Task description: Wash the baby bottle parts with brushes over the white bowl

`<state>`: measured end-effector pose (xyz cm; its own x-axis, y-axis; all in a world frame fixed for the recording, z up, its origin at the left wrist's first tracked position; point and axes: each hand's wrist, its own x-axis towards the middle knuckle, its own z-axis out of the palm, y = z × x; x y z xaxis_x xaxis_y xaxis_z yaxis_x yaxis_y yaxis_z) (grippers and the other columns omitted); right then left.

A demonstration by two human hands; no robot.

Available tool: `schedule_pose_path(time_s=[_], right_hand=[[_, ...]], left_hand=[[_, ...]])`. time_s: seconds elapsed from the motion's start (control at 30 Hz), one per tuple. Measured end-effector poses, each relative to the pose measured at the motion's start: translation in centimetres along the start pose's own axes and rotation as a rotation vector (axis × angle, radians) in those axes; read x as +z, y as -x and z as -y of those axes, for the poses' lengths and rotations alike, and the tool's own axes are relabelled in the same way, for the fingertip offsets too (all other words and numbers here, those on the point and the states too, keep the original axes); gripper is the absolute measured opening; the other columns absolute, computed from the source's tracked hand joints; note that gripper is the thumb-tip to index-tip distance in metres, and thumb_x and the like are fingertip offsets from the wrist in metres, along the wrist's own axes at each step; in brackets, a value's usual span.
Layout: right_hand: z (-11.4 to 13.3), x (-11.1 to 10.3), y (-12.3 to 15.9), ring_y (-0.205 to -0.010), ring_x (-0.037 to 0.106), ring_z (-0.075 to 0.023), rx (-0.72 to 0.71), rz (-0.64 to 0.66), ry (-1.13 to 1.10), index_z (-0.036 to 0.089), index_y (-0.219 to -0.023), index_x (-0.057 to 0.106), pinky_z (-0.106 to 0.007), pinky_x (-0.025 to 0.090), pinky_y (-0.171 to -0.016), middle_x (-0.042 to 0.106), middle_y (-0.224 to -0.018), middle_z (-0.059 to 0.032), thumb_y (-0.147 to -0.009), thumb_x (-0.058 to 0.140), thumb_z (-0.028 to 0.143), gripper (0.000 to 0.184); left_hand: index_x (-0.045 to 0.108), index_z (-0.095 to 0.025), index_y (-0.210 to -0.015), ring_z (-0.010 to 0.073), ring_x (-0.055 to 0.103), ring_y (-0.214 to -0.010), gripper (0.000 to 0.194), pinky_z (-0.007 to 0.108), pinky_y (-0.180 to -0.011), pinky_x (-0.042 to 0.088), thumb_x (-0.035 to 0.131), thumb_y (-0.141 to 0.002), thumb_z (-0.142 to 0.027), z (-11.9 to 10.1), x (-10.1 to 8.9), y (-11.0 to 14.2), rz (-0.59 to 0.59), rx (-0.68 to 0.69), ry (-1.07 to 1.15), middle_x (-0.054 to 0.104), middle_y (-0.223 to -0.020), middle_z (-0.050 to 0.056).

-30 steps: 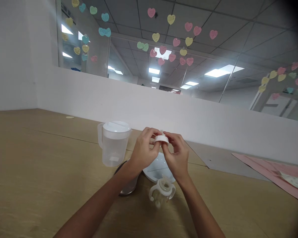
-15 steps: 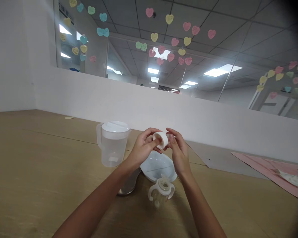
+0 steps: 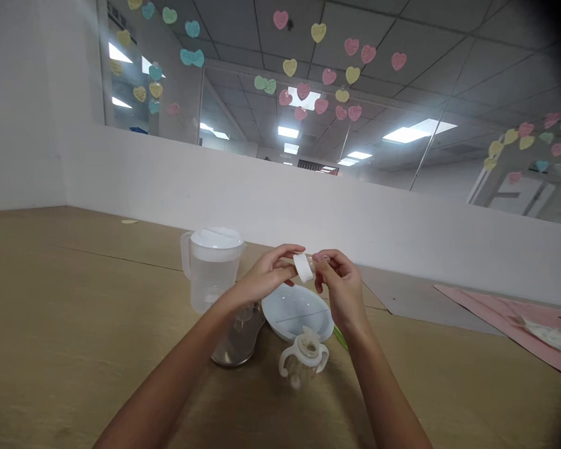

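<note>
Over a white bowl (image 3: 295,312), my left hand (image 3: 272,268) is closed on the edge of a white bottle collar (image 3: 303,267). The collar is turned sideways, and a clear bottle nipple (image 3: 312,264) sticks out of its right side. Fingers of my right hand (image 3: 339,274) pinch that nipple, hiding most of its tip. Below the hands stands a clear baby bottle (image 3: 303,358) with two white handles and an open top. Left of the bowl, a curved metal tray (image 3: 236,346) lies partly under my left forearm, with a small clear thing on it, hard to make out.
A lidded clear pitcher (image 3: 214,274) stands behind my left forearm. Something thin and green (image 3: 340,337) shows beside the bowl. At the right lie a pink sheet (image 3: 477,305) and a grey sheet (image 3: 402,290). A white wall (image 3: 262,199) with windows rises behind the table.
The collar has turned from facing me to sideways, bringing the clear nipple into view. My right hand has shifted slightly right, and my left forearm uncovers more of the tray.
</note>
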<state>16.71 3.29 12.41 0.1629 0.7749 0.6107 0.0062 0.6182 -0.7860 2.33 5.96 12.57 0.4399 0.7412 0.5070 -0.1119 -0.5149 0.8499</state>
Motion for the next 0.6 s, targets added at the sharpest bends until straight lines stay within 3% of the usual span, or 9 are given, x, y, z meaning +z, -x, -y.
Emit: schedule_pose_path(time_s=[0.13,0.23,0.3,0.4,0.5,0.6], right_hand=[[0.5,-0.7,-0.3,-0.045,0.039,-0.0055,-0.002,0.020,0.104,0.016,-0.073,0.057,-0.018,0.032,-0.038,0.047,-0.058,0.0042,-0.068,0.064,0.037,0.022],[1.0,-1.7,-0.6,-0.052,0.045,-0.0086,0.069,0.168,0.246,0.015,-0.075,0.059,-0.019,0.035,-0.040,0.051,-0.061,0.0013,-0.068,0.063,0.038,0.024],[1.3,-2.3,-0.9,-0.057,0.047,-0.0102,0.092,0.214,0.316,0.015,-0.076,0.061,-0.019,0.037,-0.041,0.053,-0.064,-0.0006,-0.067,0.063,0.039,0.026],[1.7,-3.2,-1.1,-0.057,0.048,-0.0107,0.081,0.176,0.371,0.015,-0.078,0.062,-0.020,0.038,-0.042,0.054,-0.063,-0.0012,-0.067,0.063,0.040,0.028],[2.0,-3.9,-1.2,-0.058,0.048,-0.0111,0.074,0.171,0.425,0.015,-0.079,0.062,-0.020,0.039,-0.043,0.054,-0.065,-0.0018,-0.068,0.061,0.041,0.027],[2.5,-4.6,-1.0,-0.058,0.048,-0.0109,0.088,0.257,0.499,0.016,-0.079,0.062,-0.021,0.039,-0.044,0.054,-0.066,-0.0016,-0.070,0.059,0.041,0.026]], left_hand=[[0.051,-0.020,-0.112,0.0194,0.053,-0.098,0.039,0.032,-0.082,0.043,0.051,-0.076,-0.032,0.5,-2.1,0.0,-0.025,-0.013,-0.374,0.054,-0.113,0.007],[0.050,-0.018,-0.115,0.0204,0.053,-0.099,0.043,0.032,-0.085,0.041,0.051,-0.076,-0.035,0.5,-2.4,0.4,0.243,-0.117,-0.580,0.056,-0.113,0.007],[0.049,-0.016,-0.117,0.0216,0.051,-0.103,0.049,0.032,-0.087,0.039,0.055,-0.073,-0.038,0.4,-1.4,0.8,0.475,-0.187,-0.659,0.054,-0.117,0.008],[0.045,-0.018,-0.121,0.0244,0.046,-0.111,0.064,0.032,-0.092,0.035,0.062,-0.065,-0.043,0.5,1.3,1.4,0.695,-0.185,-0.746,0.048,-0.125,0.008],[0.043,-0.021,-0.122,0.0247,0.048,-0.107,0.068,0.032,-0.088,0.037,0.065,-0.061,-0.042,1.4,3.7,1.8,0.790,-0.140,-0.797,0.048,-0.122,0.007],[0.048,-0.022,-0.114,0.0227,0.052,-0.098,0.057,0.031,-0.080,0.041,0.065,-0.062,-0.040,2.6,4.4,1.6,0.767,-0.134,-0.822,0.051,-0.112,0.006]])
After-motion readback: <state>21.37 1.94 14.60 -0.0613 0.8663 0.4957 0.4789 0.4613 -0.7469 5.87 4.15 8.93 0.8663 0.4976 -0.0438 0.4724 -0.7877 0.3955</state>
